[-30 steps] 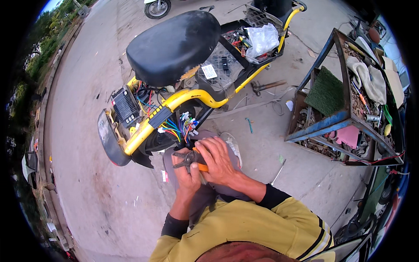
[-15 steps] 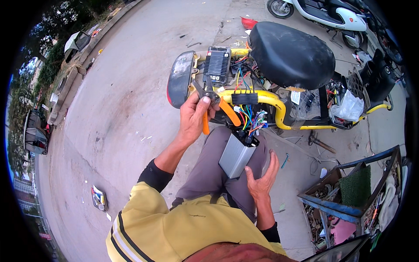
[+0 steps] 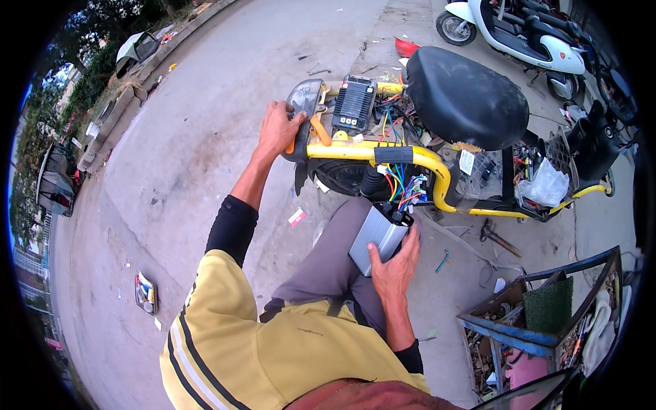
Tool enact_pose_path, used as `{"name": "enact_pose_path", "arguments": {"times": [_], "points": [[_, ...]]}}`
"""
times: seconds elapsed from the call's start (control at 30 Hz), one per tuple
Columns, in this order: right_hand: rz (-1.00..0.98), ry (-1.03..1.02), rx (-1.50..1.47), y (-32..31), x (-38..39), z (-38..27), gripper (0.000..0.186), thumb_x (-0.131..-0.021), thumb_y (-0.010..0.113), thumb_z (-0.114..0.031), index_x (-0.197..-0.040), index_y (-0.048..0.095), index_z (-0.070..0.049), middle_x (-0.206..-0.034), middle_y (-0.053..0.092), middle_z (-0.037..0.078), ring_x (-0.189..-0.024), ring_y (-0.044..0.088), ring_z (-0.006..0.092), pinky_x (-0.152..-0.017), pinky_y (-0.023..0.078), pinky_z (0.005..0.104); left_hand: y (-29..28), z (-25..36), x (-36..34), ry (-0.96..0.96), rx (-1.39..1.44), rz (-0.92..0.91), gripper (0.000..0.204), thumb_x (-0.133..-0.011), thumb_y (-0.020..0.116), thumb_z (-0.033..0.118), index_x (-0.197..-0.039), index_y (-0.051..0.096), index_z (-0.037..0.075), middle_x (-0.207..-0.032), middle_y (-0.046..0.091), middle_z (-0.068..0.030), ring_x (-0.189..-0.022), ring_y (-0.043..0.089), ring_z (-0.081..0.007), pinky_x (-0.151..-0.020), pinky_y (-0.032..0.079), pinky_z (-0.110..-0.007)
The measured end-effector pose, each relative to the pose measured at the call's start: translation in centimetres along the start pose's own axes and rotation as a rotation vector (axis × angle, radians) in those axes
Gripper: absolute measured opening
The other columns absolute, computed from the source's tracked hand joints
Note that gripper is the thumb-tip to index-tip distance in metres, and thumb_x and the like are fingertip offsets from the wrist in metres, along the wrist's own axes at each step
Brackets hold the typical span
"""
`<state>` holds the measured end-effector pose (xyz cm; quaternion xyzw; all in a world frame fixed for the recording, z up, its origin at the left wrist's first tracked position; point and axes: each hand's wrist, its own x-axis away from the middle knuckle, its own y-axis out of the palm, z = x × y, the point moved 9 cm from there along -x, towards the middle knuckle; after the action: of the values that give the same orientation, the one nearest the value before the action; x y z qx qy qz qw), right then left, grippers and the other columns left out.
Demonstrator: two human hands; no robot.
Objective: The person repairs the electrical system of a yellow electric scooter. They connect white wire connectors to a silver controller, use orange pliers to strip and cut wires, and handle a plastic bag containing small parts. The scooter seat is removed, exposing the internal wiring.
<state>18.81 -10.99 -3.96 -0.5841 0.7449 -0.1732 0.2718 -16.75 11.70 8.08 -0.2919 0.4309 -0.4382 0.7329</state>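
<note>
Over the tail of a yellow-framed electric scooter (image 3: 427, 160), my left hand (image 3: 279, 128) has its fingers curled around orange-handled pliers (image 3: 319, 130). Their jaws are hidden under the hand, beside the dark tail piece (image 3: 307, 96). A silver finned motor controller (image 3: 372, 232) rests on my thighs, with my right hand (image 3: 396, 266) wrapped round its right side, thumb on the near face. Coloured wires with plugs (image 3: 403, 188) run from its far end up to the scooter frame. A second, black finned controller (image 3: 353, 102) sits on the tail of the frame.
The black seat (image 3: 468, 99) is tipped over the frame. A hammer (image 3: 501, 239) and a small blue-handled tool (image 3: 443, 261) lie on the ground at right. Near them stands a blue metal tool bin (image 3: 509, 333). A small tray (image 3: 145, 294) lies at left, and a white scooter (image 3: 519, 34) is parked behind.
My left hand has moved left and up with the pliers, down to the scooter's tail. My right hand, open beside the silver controller before, has closed on it. The view has shifted slightly.
</note>
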Motion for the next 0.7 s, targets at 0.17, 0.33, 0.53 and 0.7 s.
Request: {"name": "enact_pose_path", "arguments": {"times": [0.17, 0.33, 0.53, 0.7], "points": [[-0.014, 0.056, -0.063, -0.4, -0.3, -1.0, 0.104, -0.081, 0.083, -0.022, -0.159, 0.019, 0.006, -0.149, 0.045, 0.033, -0.140, 0.044, 0.0443, -0.118, 0.032, 0.0501, -2.9, 1.0, 1.9, 0.076, 0.032, 0.215, 0.048, -0.093, 0.073, 0.028, -0.128, 0.058, -0.001, -0.119, 0.058, -0.0186, -0.105, 0.065, -0.0374, -0.091, 0.053, -0.047], [0.091, 0.065, -0.166, -1.1, 0.0, -1.0, 0.102, -0.081, 0.081, -0.017, -0.160, 0.019, 0.001, -0.144, 0.052, 0.032, -0.131, 0.054, 0.0422, -0.114, 0.038, 0.0470, -5.1, 4.9, 9.3, 0.193, 0.369, 0.177, 0.034, -0.093, 0.071, 0.010, -0.123, 0.059, 0.001, -0.107, 0.056, -0.0117, -0.083, 0.057, -0.0239, -0.077, 0.050, -0.038], [0.079, 0.093, -0.384, -1.6, -0.4, -0.8, 0.104, -0.081, 0.081, -0.013, -0.162, 0.016, -0.002, -0.135, 0.059, 0.028, -0.123, 0.061, 0.0379, -0.108, 0.044, 0.0442, 1.3, 9.9, 24.0, 0.306, 0.535, -0.298, 0.043, -0.098, 0.067, 0.019, -0.135, 0.053, 0.000, -0.122, 0.056, -0.0137, -0.105, 0.059, -0.0227, -0.089, 0.050, -0.036], [0.024, 0.091, -0.594, -1.9, -0.8, -1.0, 0.102, -0.082, 0.080, -0.005, -0.161, 0.016, -0.001, -0.124, 0.063, 0.021, -0.115, 0.064, 0.0262, -0.101, 0.049, 0.0372, 9.7, 10.0, 31.1, -0.165, 1.226, -0.587, 0.058, -0.103, 0.062, 0.033, -0.147, 0.045, -0.002, -0.140, 0.055, -0.0171, -0.121, 0.059, -0.0248, -0.106, 0.045, -0.040]]}}
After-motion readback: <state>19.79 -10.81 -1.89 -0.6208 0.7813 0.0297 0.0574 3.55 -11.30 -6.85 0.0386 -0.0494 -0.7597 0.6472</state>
